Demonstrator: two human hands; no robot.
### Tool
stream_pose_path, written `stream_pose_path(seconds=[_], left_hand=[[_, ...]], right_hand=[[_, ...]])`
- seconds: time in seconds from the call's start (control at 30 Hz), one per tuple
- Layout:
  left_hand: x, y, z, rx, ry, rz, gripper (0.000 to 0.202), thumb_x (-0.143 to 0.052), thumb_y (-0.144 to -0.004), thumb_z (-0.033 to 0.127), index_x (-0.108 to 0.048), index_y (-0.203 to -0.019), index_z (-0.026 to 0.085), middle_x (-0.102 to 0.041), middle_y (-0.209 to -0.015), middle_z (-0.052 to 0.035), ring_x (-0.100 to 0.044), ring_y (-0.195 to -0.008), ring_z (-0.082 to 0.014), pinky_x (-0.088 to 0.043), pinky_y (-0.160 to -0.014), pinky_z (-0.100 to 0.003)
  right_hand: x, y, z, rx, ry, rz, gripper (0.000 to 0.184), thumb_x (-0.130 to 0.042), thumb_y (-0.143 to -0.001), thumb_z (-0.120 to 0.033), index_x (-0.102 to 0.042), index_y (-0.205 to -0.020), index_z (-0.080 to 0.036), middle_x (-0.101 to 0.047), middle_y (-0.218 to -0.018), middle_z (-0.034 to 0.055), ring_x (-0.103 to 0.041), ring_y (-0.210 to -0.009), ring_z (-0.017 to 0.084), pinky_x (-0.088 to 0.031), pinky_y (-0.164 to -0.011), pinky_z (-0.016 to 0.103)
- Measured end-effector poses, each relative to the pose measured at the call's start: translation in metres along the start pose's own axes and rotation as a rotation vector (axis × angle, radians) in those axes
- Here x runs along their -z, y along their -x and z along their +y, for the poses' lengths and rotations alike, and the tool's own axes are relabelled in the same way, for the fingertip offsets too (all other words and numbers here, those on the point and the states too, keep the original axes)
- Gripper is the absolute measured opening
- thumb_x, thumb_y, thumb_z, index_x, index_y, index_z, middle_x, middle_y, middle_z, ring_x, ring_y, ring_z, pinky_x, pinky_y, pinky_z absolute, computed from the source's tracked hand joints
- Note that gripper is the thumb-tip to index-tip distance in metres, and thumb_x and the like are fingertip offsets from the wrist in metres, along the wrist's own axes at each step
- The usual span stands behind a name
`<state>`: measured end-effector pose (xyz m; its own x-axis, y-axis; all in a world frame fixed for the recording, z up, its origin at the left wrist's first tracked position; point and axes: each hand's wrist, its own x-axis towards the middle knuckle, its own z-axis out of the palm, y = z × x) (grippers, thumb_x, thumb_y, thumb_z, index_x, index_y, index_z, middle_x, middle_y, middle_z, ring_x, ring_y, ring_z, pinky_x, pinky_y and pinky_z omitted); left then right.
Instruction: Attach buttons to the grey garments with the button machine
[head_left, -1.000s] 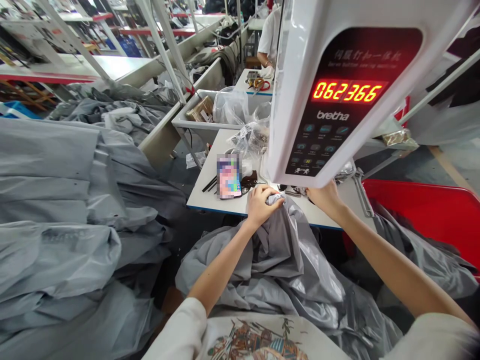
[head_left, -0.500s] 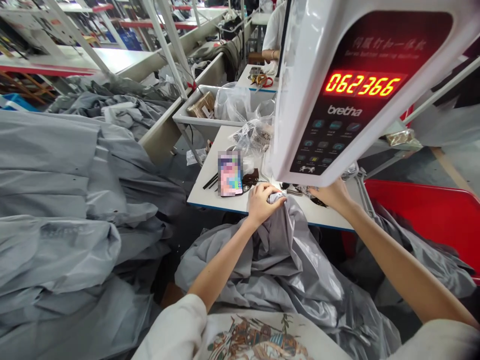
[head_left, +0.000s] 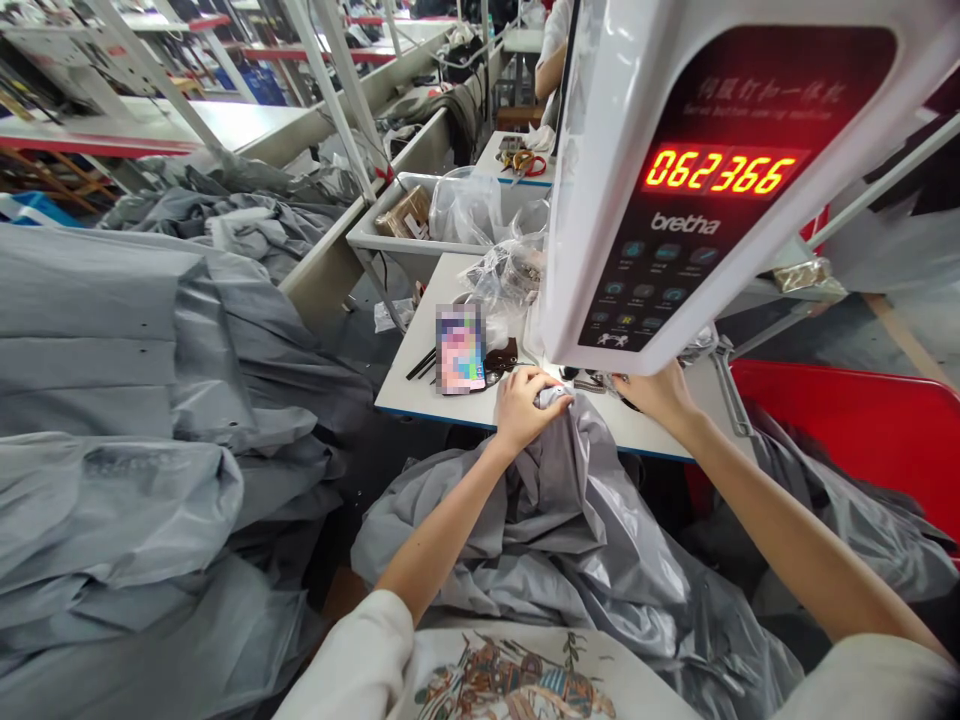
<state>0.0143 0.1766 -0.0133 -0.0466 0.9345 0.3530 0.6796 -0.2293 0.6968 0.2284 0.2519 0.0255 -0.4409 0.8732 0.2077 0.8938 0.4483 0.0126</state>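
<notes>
Grey fabric drapes from the table's front edge over my lap. My left hand is closed on a bunched end of it, just below the head of a white button sewing machine. The machine's panel glows with red digits. Right of that, my right hand reaches under the machine head beside small metal parts. Its fingertips are bent together near these parts; what they hold, if anything, is hidden.
A phone stands on the white table at left, by clear plastic bags. Grey garments are heaped at far left. A red bin is at right. A co-worker's arm shows behind the machine.
My right hand has shifted slightly to the left under the machine head. My left hand keeps its hold on the fabric. The co-worker's arm at the back has moved.
</notes>
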Motion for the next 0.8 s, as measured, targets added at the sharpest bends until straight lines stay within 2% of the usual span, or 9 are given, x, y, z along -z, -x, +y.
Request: stream_pose_path(seconds=[0.23, 0.37, 0.47, 0.6, 0.7, 0.8], left_hand=[[0.000, 0.000, 0.000, 0.004, -0.009, -0.010, 0.022, -0.070, -0.078, 0.043, -0.067, -0.091, 0.026, -0.061, -0.107, -0.0012, -0.054, -0.105, -0.0185, -0.038, -0.095, -0.033], [0.000, 0.000, 0.000, -0.006, -0.005, -0.004, 0.022, -0.070, -0.078, 0.043, -0.067, -0.091, 0.026, -0.061, -0.107, -0.0013, -0.054, -0.105, -0.0184, -0.039, -0.094, -0.032], [-0.001, 0.000, -0.001, -0.011, 0.000, 0.005, 0.022, -0.070, -0.078, 0.044, -0.067, -0.091, 0.026, -0.061, -0.105, -0.0012, -0.055, -0.103, -0.0181, -0.038, -0.094, -0.032], [-0.002, 0.000, -0.001, -0.008, -0.006, 0.009, 0.023, -0.070, -0.078, 0.044, -0.067, -0.092, 0.026, -0.061, -0.107, -0.0009, -0.054, -0.104, -0.0176, -0.038, -0.095, -0.031], [-0.002, 0.001, -0.001, -0.004, -0.014, 0.007, 0.023, -0.071, -0.078, 0.043, -0.067, -0.093, 0.026, -0.061, -0.107, -0.0010, -0.054, -0.105, -0.0178, -0.037, -0.096, -0.031], [-0.001, 0.000, -0.001, -0.009, -0.011, 0.006, 0.023, -0.070, -0.078, 0.043, -0.067, -0.093, 0.026, -0.061, -0.107, -0.0012, -0.054, -0.105, -0.0181, -0.038, -0.095, -0.031]], right_hand=[[-0.008, 0.001, -0.003, -0.042, -0.032, 0.047, 0.021, -0.049, -0.081, -0.019, -0.069, -0.078, -0.016, -0.066, -0.086, 0.0107, -0.055, -0.087, 0.024, -0.035, -0.084, 0.038], [-0.004, 0.003, -0.001, -0.096, -0.077, 0.086, 0.019, -0.051, -0.079, -0.021, -0.069, -0.075, -0.016, -0.066, -0.083, 0.0101, -0.056, -0.084, 0.024, -0.037, -0.083, 0.037], [0.006, 0.006, 0.002, -0.151, -0.214, 0.136, 0.014, -0.055, -0.075, -0.022, -0.067, -0.070, -0.018, -0.064, -0.078, 0.0077, -0.057, -0.079, 0.023, -0.038, -0.082, 0.037], [0.022, 0.014, -0.003, -0.170, -0.526, 0.189, 0.012, -0.059, -0.074, -0.027, -0.067, -0.071, -0.018, -0.063, -0.077, 0.0045, -0.054, -0.068, 0.018, -0.041, -0.075, 0.033], [0.028, 0.019, -0.021, -0.124, -0.769, 0.137, 0.016, -0.060, -0.076, -0.032, -0.066, -0.072, -0.018, -0.062, -0.075, 0.0035, -0.053, -0.066, 0.016, -0.041, -0.065, 0.029], [0.026, 0.020, -0.043, -0.098, -0.866, 0.026, 0.018, -0.058, -0.078, -0.034, -0.068, -0.075, -0.019, -0.063, -0.072, 0.0022, -0.051, -0.066, 0.015, -0.041, -0.063, 0.028]])
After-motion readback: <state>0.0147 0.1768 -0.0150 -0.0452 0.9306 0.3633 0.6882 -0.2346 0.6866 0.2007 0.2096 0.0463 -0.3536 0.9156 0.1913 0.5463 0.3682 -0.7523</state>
